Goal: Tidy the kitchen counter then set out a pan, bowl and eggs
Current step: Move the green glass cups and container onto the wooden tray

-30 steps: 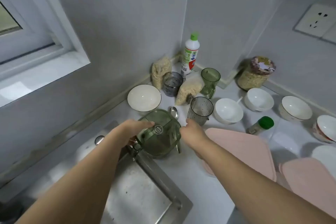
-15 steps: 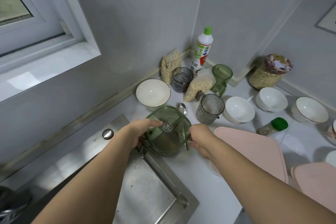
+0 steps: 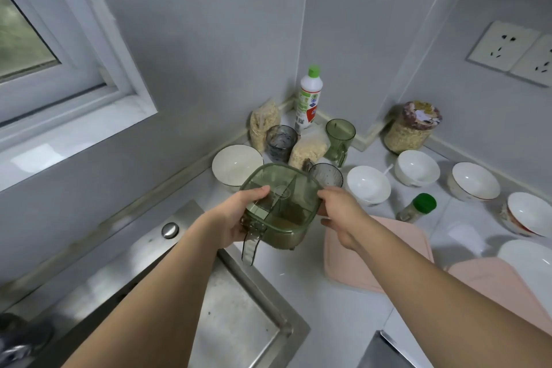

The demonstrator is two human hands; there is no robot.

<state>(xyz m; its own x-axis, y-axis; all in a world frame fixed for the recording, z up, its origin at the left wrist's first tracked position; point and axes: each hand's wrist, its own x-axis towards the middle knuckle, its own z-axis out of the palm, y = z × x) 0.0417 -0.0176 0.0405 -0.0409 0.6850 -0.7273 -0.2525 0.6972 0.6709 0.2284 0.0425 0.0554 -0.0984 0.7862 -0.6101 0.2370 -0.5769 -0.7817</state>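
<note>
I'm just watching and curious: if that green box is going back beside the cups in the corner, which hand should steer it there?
Probably the right hand. It holds the green box on the side facing the dark cup and green cup. The left hand grips the sink side, beside the box's hanging latch.

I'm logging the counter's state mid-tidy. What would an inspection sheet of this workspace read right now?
Surface: pale counter, steel sink at its left end.
Job's things: green divided container held above the counter; several white bowls, one by the left wall; no pan or eggs seen.
Clutter: green-capped bottle, grain bags, grey cups, green mug, jar, shaker, pink boards.
Hands: left hand and right hand grip the container's sides.
Cables: nothing seen.
Surroundings: window on the left, wall sockets on the right.
</note>
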